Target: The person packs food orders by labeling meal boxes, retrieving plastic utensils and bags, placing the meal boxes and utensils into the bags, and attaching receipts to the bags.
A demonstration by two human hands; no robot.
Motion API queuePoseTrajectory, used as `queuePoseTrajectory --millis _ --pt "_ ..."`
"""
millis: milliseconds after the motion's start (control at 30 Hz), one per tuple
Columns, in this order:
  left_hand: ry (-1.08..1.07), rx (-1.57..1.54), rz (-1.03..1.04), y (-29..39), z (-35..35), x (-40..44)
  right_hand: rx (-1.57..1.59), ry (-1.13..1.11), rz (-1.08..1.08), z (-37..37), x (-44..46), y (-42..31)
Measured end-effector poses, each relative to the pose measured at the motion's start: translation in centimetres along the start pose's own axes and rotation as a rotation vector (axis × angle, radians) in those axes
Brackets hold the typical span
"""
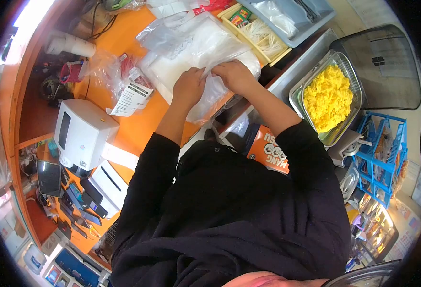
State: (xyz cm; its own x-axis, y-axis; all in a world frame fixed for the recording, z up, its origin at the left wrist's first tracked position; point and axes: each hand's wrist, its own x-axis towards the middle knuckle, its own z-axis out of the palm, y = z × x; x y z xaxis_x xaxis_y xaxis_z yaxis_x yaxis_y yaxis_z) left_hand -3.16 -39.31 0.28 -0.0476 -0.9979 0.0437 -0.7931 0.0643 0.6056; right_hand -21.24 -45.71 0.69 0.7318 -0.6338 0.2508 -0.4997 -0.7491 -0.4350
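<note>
A clear plastic bag (209, 67) lies over a stack of similar bags (172, 69) on the orange counter (172, 119). My left hand (189, 86) is closed with its fingertips pinching the near part of the bag. Close beside it, my right hand (234, 76) grips the same plastic, fingers curled and pointing inward. A narrow gap separates the two hands, and the bag's film runs between them. Some of the fingertips are hidden in the plastic.
Left of my arms are a printed receipt (132, 99) on a plastic-wrapped packet and a white printer (84, 131). On the right stand a yellow tray (281, 56) of thin white strips, a grey bin (263, 19), a glass dish (294, 103) of yellow food and a blue rack (380, 158).
</note>
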Motion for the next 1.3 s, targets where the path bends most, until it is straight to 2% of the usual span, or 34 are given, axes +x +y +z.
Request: queuePoseTrajectory --millis 100,200,300,367,433,467,500,533,600,700,767,833,933,1000,1033,1100,1167,1200,1267,1300 --pt "-0.022 0.198 0.087 -0.3 0.8 -0.4 0.142 0.077 0.067 -2.6 -1.0 -1.6" --pt "0.080 0.273 0.144 -0.6 1.7 -0.4 0.251 0.187 0.066 -6.8 -0.9 -4.8" --pt "0.030 0.328 0.099 0.5 0.8 -0.5 0.249 0.247 -0.053 -11.9 -0.3 -8.4" --pt "0.020 0.435 0.156 0.8 1.1 -0.6 0.176 0.348 -0.121 -16.1 0.4 -11.1" --pt "0.015 0.518 0.162 0.8 1.8 -0.8 0.626 0.451 -0.061 -21.4 0.8 -14.5" --pt "0.016 0.545 0.144 1.0 2.3 -0.9 0.011 0.469 -0.203 -23.6 0.7 -13.0" --pt "0.021 0.571 0.126 1.8 2.4 -0.7 -0.140 0.456 -0.192 -25.6 1.0 -12.4" --pt "0.019 0.488 0.142 2.8 2.6 -0.4 -0.290 0.445 -0.184 -27.6 1.4 -11.7" --pt "0.005 0.117 0.213 6.4 2.4 0.6 -0.475 0.362 -0.047 -28.5 1.5 -8.9" --pt "-0.060 -0.467 0.303 10.8 1.8 0.0 -0.467 0.141 0.316 -24.9 -0.4 -2.5" --pt "-0.101 -0.701 0.320 11.6 0.4 -1.3 -0.281 0.107 0.532 -22.2 -3.2 -0.5" --pt "-0.134 -0.825 0.345 11.1 -1.7 -3.2 0.081 0.215 0.678 -20.7 -4.9 -1.0" --pt "-0.102 -0.889 0.390 10.8 -3.8 -5.2 0.698 0.458 0.769 -19.6 -4.4 -2.1" --pt "0.013 -0.882 0.419 11.4 -4.4 -5.7 0.930 0.609 0.787 -19.5 -3.6 -2.3" --pt "0.031 -1.089 0.268 11.9 -5.0 -6.0 0.976 0.665 0.799 -19.7 -3.4 -2.0" --pt "0.139 -1.802 -0.147 13.0 -6.4 -6.6 0.930 0.695 0.846 -20.6 -4.3 -0.4" --pt "0.213 -1.569 -0.030 9.0 -7.4 -6.6 0.734 0.559 0.915 -22.1 -6.1 2.4" --pt "0.237 -1.546 -0.040 8.3 -7.2 -6.8 0.612 0.458 0.949 -23.0 -7.0 4.1" --pt "0.271 -1.588 -0.129 8.1 -6.3 -7.8 0.634 0.535 0.946 -23.1 -7.8 5.1" --pt "0.149 -1.735 -0.212 7.5 -5.5 -8.6 0.650 0.574 0.945 -22.8 -8.0 5.4"
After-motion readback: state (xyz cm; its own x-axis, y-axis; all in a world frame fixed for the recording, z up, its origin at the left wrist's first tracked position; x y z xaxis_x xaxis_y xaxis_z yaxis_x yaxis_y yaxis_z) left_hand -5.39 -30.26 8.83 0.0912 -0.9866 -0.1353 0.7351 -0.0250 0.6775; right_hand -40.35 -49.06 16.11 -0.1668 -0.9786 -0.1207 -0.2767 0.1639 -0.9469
